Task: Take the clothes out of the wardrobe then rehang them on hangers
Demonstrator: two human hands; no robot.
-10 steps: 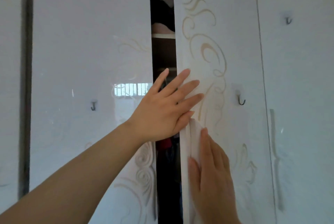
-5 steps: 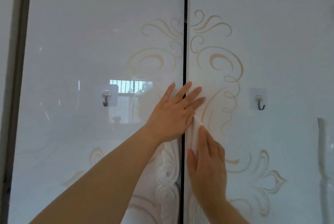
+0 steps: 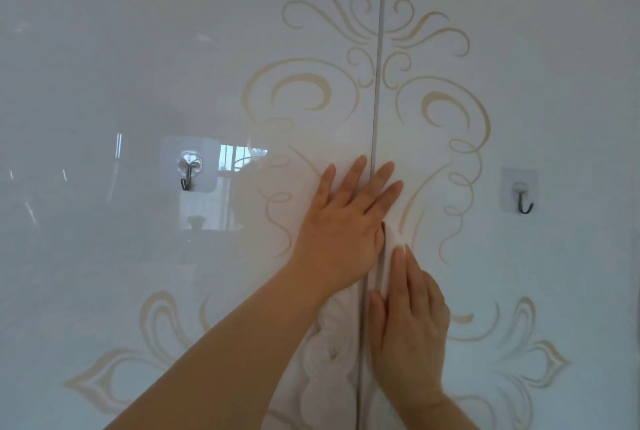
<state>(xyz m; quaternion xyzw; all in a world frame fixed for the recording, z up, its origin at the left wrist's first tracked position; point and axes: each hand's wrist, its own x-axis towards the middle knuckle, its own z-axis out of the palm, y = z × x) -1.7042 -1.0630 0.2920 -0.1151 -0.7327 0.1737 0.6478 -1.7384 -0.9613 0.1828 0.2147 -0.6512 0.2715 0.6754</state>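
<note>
Head view — left hand (image 3: 346,221): fingers straight, flat across the door seam (image 3: 377,100), likely holding the wardrobe (image 3: 173,48) closed. Right hand (image 3: 408,322): fingers straight, just below the left fingertips, bracing the right door. Clothes — unseen, presumably behind the fingers, inside.

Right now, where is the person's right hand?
In the head view the right hand lies flat on the right door, low and right of centre, just right of the door seam and below the left hand.
</note>
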